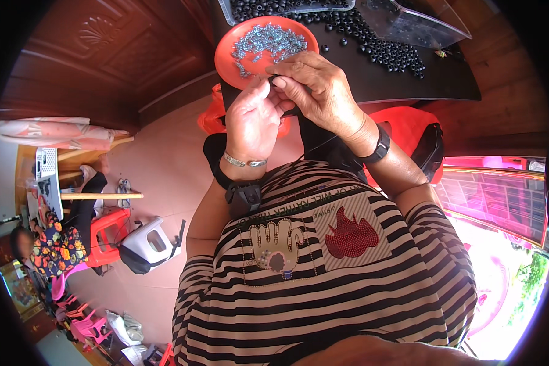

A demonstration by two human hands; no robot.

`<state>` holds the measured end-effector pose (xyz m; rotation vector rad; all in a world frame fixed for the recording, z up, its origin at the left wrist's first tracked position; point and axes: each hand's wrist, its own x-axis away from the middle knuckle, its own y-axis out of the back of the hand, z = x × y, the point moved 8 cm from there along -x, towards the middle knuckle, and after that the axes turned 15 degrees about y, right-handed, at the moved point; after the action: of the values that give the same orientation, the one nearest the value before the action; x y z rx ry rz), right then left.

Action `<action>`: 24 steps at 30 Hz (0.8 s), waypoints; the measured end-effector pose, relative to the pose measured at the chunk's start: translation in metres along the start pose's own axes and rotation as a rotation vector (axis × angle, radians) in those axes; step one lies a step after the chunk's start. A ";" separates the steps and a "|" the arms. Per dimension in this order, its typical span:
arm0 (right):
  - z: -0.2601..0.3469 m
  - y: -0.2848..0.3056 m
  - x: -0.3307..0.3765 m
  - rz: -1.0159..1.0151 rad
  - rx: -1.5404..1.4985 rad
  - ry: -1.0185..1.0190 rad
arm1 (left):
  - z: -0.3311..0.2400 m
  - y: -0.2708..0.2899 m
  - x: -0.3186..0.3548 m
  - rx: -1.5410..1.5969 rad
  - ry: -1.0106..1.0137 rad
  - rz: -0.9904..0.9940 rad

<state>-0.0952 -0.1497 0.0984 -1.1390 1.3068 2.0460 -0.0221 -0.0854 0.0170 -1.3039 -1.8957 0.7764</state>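
Observation:
My left hand [253,119] is raised palm up, its fingers curled in and meeting those of my right hand [323,91]. Between the thumbs and fingertips of both hands is a small black round piece [272,79], mostly covered by the fingers. It resembles the black pieces on the table. Just beyond my hands, a red-orange plate [224,61] carries a spread of small shiny bluish-silver pieces [268,41], too small to tell their kind. Loose black round pieces [378,46] lie scattered on the dark table [421,88] to the right of the plate.
A clear box [329,8] of black pieces stands at the far edge, and a tilted clear plastic container [418,27] sits at far right. Red bags [402,119] hang below the table. On the left are a white-grey stool [155,244] and a seated person [61,244].

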 end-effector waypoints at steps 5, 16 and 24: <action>0.006 0.002 -0.002 -0.024 0.017 0.049 | 0.003 0.006 -0.001 0.002 -0.004 0.036; 0.016 -0.002 0.002 0.024 0.116 0.018 | 0.013 0.015 0.002 0.097 0.153 -0.025; 0.017 -0.008 0.009 0.020 0.228 0.120 | 0.010 0.005 0.007 0.118 0.090 -0.081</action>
<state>-0.1016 -0.1314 0.0905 -1.1622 1.5704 1.8095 -0.0293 -0.0783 0.0090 -1.1635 -1.7927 0.7630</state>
